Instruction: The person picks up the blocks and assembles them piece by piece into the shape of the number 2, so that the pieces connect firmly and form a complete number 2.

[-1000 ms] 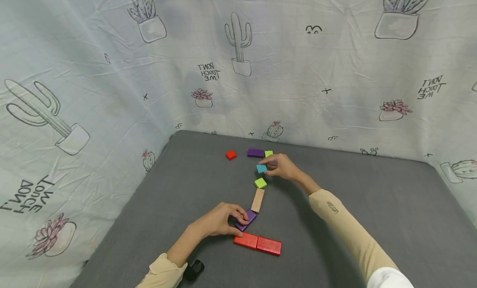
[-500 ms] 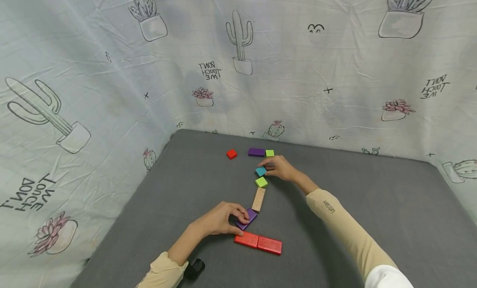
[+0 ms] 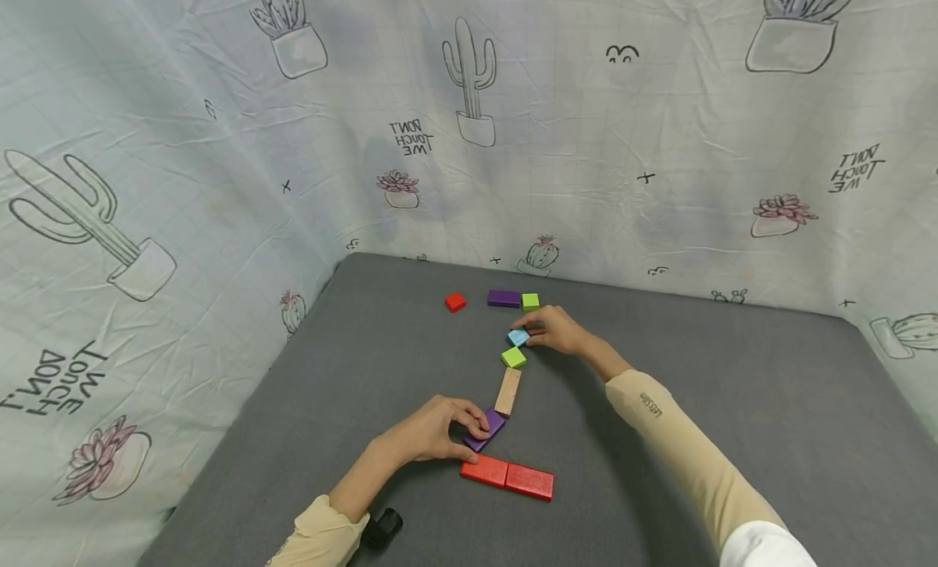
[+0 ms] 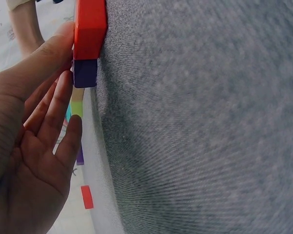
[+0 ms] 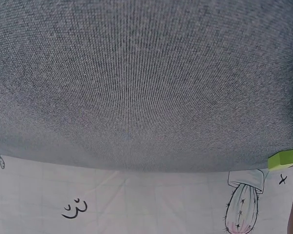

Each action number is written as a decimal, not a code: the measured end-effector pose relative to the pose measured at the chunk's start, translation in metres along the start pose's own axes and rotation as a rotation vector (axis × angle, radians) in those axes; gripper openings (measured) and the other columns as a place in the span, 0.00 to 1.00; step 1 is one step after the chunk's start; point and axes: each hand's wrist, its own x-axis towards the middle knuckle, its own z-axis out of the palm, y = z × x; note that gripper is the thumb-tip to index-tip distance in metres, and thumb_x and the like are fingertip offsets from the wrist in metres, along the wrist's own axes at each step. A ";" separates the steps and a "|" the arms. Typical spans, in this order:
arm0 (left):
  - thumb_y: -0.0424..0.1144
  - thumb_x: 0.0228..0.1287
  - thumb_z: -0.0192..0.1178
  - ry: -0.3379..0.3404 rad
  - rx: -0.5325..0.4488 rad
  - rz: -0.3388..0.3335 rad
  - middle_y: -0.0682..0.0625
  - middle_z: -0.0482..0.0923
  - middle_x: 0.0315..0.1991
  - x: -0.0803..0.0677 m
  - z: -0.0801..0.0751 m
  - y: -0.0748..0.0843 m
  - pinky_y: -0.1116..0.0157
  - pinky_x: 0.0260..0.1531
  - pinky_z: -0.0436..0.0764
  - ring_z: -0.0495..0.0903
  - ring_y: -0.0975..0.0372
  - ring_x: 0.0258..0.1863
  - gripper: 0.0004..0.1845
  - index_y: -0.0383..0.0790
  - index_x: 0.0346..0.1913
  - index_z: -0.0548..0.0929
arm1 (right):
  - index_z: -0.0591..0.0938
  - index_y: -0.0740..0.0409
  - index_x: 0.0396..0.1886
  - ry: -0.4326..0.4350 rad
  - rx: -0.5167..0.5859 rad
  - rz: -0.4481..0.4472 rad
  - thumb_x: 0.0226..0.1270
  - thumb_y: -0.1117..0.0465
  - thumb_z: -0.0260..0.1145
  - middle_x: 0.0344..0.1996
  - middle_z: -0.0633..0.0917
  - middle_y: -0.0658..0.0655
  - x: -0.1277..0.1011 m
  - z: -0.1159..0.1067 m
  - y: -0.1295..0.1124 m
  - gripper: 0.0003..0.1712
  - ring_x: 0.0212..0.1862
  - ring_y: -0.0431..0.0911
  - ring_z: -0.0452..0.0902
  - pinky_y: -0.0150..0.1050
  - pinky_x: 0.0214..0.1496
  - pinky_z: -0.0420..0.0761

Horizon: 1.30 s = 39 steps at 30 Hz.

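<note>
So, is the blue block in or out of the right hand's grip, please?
In: the right hand pinches the blue block between thumb and finger (head view).

One block (image 3: pixel 519 337) is blue (the backdrop (image 3: pixel 564 111) cactus-printed).

Winding row of blocks (image 3: pixel 508 392) on the table (image 3: pixel 777 396), curtain (image 3: pixel 564 127) behind
</note>
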 end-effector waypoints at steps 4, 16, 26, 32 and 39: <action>0.40 0.47 0.75 0.001 -0.005 -0.004 0.60 0.80 0.48 0.000 0.001 0.000 0.64 0.56 0.73 0.76 0.68 0.51 0.17 0.45 0.43 0.89 | 0.82 0.71 0.49 -0.016 -0.014 0.009 0.54 0.77 0.69 0.48 0.83 0.67 -0.001 0.000 0.000 0.20 0.50 0.57 0.81 0.40 0.48 0.81; 0.39 0.47 0.76 0.002 -0.005 -0.003 0.60 0.80 0.48 0.001 0.001 0.002 0.65 0.56 0.73 0.76 0.68 0.51 0.17 0.45 0.43 0.89 | 0.82 0.69 0.52 -0.036 -0.017 0.014 0.56 0.76 0.68 0.50 0.82 0.66 0.001 -0.001 0.003 0.21 0.51 0.57 0.80 0.41 0.50 0.80; 0.39 0.47 0.76 0.003 -0.008 -0.006 0.60 0.80 0.47 0.001 0.000 0.003 0.64 0.56 0.73 0.76 0.68 0.51 0.17 0.44 0.43 0.89 | 0.80 0.69 0.54 -0.038 -0.035 -0.003 0.57 0.77 0.67 0.52 0.81 0.67 0.000 -0.001 0.003 0.23 0.53 0.57 0.78 0.42 0.50 0.80; 0.40 0.48 0.75 -0.003 -0.005 -0.007 0.60 0.80 0.48 0.001 0.000 0.002 0.64 0.57 0.73 0.76 0.68 0.51 0.17 0.45 0.44 0.89 | 0.80 0.69 0.54 -0.003 0.029 0.049 0.57 0.77 0.67 0.52 0.80 0.68 -0.003 -0.003 0.003 0.23 0.51 0.57 0.79 0.40 0.49 0.80; 0.40 0.48 0.75 0.000 0.003 -0.008 0.60 0.80 0.48 0.001 0.000 0.002 0.64 0.57 0.73 0.75 0.68 0.52 0.17 0.45 0.44 0.89 | 0.80 0.72 0.53 -0.005 0.019 0.033 0.58 0.74 0.68 0.50 0.81 0.68 -0.004 -0.001 0.001 0.21 0.50 0.58 0.80 0.40 0.49 0.81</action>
